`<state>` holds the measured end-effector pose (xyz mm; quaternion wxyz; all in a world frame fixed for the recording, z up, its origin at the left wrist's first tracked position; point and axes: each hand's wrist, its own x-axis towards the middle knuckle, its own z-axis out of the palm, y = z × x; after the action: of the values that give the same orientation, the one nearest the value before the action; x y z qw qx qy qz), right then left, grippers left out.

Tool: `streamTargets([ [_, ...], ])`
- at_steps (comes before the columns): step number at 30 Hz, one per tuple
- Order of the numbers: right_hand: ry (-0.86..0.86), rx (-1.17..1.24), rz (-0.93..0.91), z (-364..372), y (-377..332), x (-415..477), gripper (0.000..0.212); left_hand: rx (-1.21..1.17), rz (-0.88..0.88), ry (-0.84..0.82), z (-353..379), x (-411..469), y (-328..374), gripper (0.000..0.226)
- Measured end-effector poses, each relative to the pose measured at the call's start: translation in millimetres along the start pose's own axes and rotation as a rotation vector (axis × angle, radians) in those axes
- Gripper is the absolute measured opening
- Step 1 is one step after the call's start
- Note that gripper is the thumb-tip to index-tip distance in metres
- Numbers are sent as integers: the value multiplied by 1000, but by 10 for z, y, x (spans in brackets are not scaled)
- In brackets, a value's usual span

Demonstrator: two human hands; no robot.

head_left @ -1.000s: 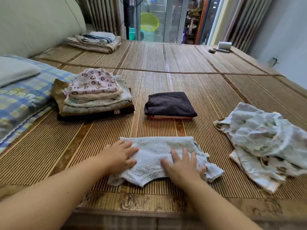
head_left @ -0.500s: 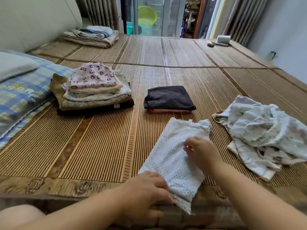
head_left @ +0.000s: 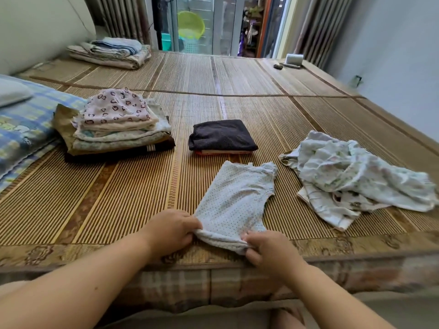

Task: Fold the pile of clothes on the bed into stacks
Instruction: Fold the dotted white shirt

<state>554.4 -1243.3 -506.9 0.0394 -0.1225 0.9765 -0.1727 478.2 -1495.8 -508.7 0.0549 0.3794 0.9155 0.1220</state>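
A white dotted garment (head_left: 236, 198) lies lengthwise on the bamboo mat (head_left: 133, 193), its near end at the bed's front edge. My left hand (head_left: 169, 230) pinches the near left corner and my right hand (head_left: 268, 251) pinches the near right corner, with the hem rolled up between them. A tall stack of folded clothes (head_left: 116, 124) topped by a pink heart-print piece sits at the left. A small stack with a dark folded piece (head_left: 222, 136) on top lies just beyond the dotted garment. A crumpled pile of pale clothes (head_left: 356, 176) lies at the right.
A blue checked pillow (head_left: 21, 131) lies at the far left. Folded bedding (head_left: 111, 52) rests at the back left corner. Small items (head_left: 291, 61) sit at the back right. A wall runs along the right side, and a glass door with a green basin is behind the bed.
The dotted garment was turned from sideways to lengthwise. Both hands moved from pressing on it to its near end, where they now pinch the two corners of the hem.
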Motion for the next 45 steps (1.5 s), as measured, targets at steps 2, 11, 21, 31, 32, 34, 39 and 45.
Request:
streamTargets([
  [2,-71,258,136,-130,32,-39,14,-111,-46,-21,-50,-52,65,18],
  [11,-42,808,264,-836,33,352,10,-847,-315,239,-516,216,362,24],
  [21,19,655,695,-514,267,1302,71,-505,-898,-139,-218,894,-226,63],
  [31,127,61,503,-108,-80,1093,95,-649,-786,32,23,907,-139,27],
  [32,84,25,495,-60,-117,1060,98,-689,-792,39,6,905,-113,41],
  [34,31,-24,468,29,-137,1033,93,-731,-769,44,10,918,-68,71],
  [39,195,82,350,-40,-43,860,54,-866,-585,193,-81,852,86,73],
  [45,426,-52,-102,-85,-183,705,38,-1007,-575,172,-346,906,317,51],
])
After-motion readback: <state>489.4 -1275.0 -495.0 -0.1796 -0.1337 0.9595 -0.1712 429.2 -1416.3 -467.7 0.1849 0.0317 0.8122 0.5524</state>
